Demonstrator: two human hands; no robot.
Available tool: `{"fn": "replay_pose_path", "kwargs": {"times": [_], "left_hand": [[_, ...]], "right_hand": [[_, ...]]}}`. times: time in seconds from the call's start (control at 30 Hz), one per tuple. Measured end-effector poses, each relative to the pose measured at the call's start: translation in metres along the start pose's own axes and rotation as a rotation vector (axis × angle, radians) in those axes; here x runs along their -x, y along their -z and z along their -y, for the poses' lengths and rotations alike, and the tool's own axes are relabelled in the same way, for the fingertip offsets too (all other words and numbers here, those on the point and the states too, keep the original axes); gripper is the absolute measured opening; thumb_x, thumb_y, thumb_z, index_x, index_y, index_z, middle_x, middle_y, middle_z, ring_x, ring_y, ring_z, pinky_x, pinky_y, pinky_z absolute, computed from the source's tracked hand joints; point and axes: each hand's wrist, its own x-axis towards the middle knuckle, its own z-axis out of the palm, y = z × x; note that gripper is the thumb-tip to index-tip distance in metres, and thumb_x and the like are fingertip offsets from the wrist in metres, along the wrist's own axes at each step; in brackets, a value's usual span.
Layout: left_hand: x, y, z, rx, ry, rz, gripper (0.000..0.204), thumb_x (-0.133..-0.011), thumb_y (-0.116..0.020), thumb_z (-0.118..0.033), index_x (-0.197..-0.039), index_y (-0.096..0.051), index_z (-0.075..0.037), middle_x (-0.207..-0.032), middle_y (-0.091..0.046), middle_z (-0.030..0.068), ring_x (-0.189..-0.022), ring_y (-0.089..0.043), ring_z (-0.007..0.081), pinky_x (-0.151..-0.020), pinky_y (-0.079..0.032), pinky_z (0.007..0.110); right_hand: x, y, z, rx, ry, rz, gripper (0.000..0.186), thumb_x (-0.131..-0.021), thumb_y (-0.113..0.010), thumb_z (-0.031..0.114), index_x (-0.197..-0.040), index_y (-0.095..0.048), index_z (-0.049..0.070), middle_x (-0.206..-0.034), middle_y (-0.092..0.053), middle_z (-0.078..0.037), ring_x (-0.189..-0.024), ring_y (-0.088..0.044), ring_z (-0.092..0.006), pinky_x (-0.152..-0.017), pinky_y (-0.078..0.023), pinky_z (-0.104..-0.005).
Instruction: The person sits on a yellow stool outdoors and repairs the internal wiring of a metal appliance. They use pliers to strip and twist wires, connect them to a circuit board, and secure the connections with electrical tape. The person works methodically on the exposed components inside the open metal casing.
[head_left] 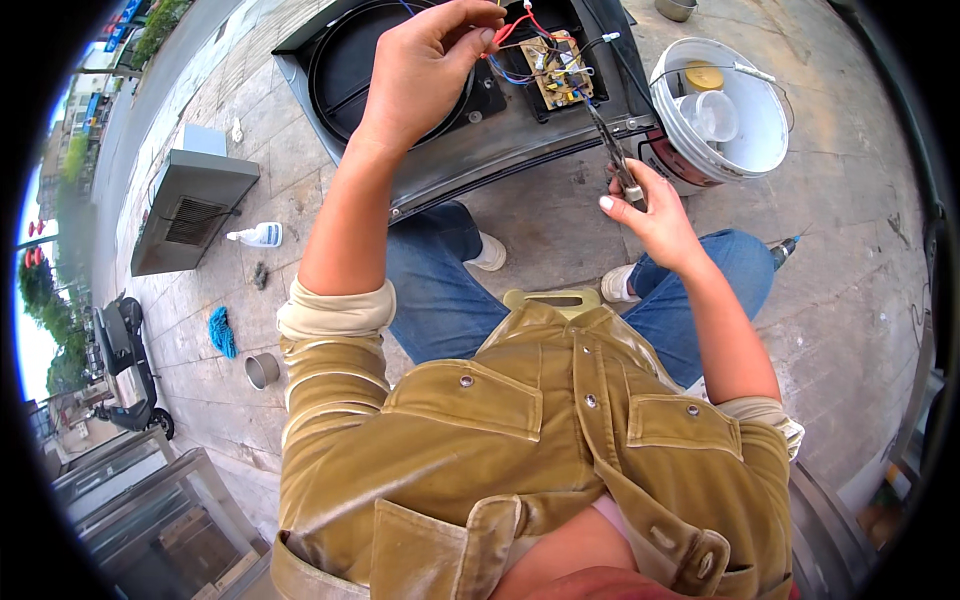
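An opened dark appliance (420, 170) lies on the pavement in front of me, with a round black recess and a small tan circuit board (560, 70) trailing red, blue and black wires. My left hand (425, 65) reaches over it and pinches the red and blue wires (505, 40) beside the board. My right hand (650, 205) grips the handles of slim pliers (608, 140), whose tips point up at the lower edge of the board. I sit on a low stool (550, 298), in jeans and a tan corduroy jacket.
A white bucket (770, 130) holding a clear cup and a yellow-lidded jar stands right of the appliance. A grey metal box (190, 210), a white bottle (260, 235), a blue cloth (222, 332) and a small metal cup (262, 370) lie to the left. A screwdriver (785, 250) lies right of my knee.
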Motion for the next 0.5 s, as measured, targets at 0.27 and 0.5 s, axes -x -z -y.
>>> {"fn": "replay_pose_path", "kwargs": {"times": [0.27,0.5], "left_hand": [[0.014,0.008,-0.003,-0.124,-0.008,-0.054,0.021,-0.092,-0.06,-0.001,-0.112,-0.065,0.003,-0.103,-0.068,0.0087,-0.094,-0.065,0.014,-0.085,-0.053,0.026],[0.017,0.013,-0.015,-0.212,-0.059,-0.033,0.02,-0.092,-0.06,-0.001,-0.111,-0.065,0.003,-0.102,-0.068,0.0087,-0.095,-0.065,0.0139,-0.084,-0.053,0.026]], "right_hand": [[-0.046,-0.065,0.05,0.9,0.383,-0.064,0.075,-0.07,-0.08,0.034,-0.125,-0.05,-0.007,-0.11,-0.055,-0.019,-0.111,-0.051,-0.034,-0.101,-0.038,-0.0429],[-0.093,-0.096,0.058,1.064,0.246,0.148,0.06,-0.071,-0.078,0.037,-0.111,-0.061,-0.005,-0.106,-0.062,-0.019,-0.105,-0.058,-0.033,-0.092,-0.046,-0.0444]]}}
